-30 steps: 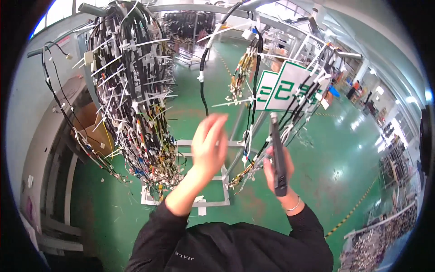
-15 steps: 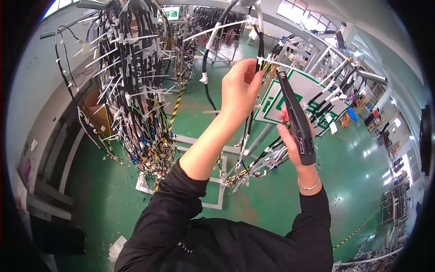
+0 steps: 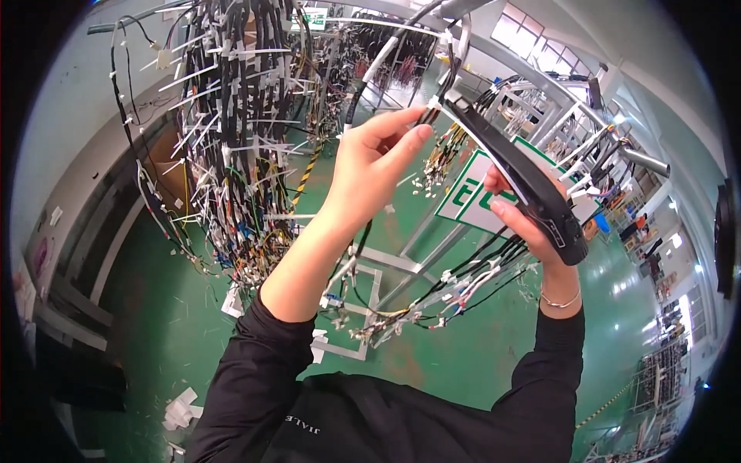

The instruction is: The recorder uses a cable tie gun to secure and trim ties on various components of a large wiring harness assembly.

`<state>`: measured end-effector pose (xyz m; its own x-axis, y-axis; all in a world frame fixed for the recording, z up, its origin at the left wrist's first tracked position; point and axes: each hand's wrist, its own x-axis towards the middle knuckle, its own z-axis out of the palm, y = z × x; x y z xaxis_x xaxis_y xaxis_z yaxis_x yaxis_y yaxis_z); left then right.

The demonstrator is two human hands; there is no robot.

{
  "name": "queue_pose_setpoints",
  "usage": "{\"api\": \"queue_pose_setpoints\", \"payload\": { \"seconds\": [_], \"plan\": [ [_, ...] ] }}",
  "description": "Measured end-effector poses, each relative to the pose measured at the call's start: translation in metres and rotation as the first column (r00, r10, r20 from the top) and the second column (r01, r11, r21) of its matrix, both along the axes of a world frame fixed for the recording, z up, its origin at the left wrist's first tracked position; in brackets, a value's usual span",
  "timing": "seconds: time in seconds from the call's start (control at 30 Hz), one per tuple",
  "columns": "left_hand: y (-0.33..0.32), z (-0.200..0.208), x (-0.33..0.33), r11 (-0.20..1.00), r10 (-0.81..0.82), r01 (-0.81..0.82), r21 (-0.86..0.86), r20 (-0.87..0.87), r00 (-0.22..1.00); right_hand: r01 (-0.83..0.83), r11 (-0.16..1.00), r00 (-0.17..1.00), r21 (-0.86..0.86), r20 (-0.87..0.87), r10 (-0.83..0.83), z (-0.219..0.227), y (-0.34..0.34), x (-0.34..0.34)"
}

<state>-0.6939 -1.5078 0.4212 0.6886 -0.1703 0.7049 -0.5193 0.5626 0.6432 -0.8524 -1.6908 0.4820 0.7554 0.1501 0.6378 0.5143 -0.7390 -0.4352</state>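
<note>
The black cable-tie gun [image 3: 525, 185] lies slantwise across my right hand [image 3: 532, 231], its nose pointing to about eleven o'clock, where it meets a white cable tie [image 3: 441, 101] on a thin black cable [image 3: 450, 58] hanging from above. My right fingers are wrapped tight around the gun's body. My left hand [image 3: 370, 166], at nine o'clock from the gun, pinches that cable just beside the nose between thumb and forefinger, the other fingers loosely curled. At eight o'clock from my left hand hangs a dense wire harness bundle [image 3: 231, 131] bristling with white ties. Below my wrists another harness branch [image 3: 432, 297] sags over the green floor [image 3: 154, 332].
</note>
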Motion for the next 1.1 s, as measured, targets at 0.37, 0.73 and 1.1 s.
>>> {"api": "queue_pose_setpoints", "payload": {
  "seconds": [0.37, 0.73, 1.1],
  "plan": [
    [0.011, 0.021, 0.002, 0.988, 0.076, -0.087, 0.129, 0.089, 0.993, 0.058, 0.93, 0.998, -0.363, -0.005, -0.065, 0.034, 0.0, 0.0],
    [0.013, 0.008, 0.005, 0.991, 0.11, -0.119, 0.057, 0.144, 0.984, 0.167, 0.801, 0.986, -0.575, 0.089, -0.142, 0.042, 0.009, -0.007],
    [0.043, -0.004, 0.051, 0.47, -0.74, 0.73, 0.496, -0.23, 0.632, 0.347, 0.628, 0.911, -0.697, 0.409, -0.05, -0.018, 0.015, -0.029]
  ]
}}
